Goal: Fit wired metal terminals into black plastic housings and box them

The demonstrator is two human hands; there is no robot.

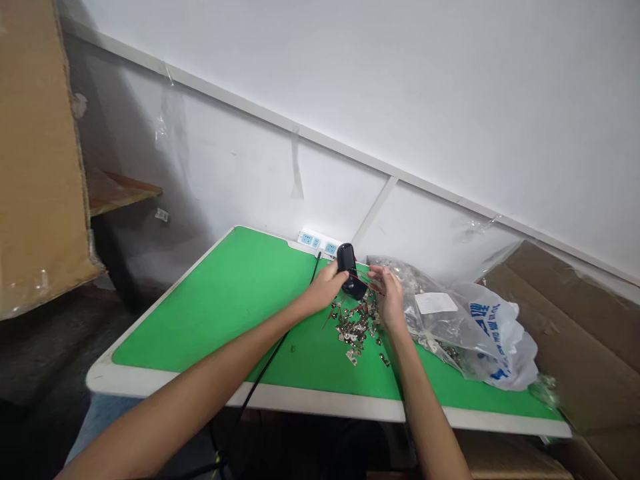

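Observation:
My left hand (326, 287) is closed on a black device (346, 260) with a rounded upper end, held tilted above the green table top. Thin red wires run from the device toward my right hand (389, 290), whose fingers are bent close together at the wires. Whether the right fingertips pinch a wire is too small to tell. Below both hands lies a loose pile of small metal parts (355, 330), with some red wire among them.
A white power strip (317, 241) stands by the wall behind the green table (200, 300). A black cable (265, 370) crosses the front edge. Clear plastic bags (450, 320) of parts and cardboard (575, 333) are on the right. A large carton (40, 160) stands left.

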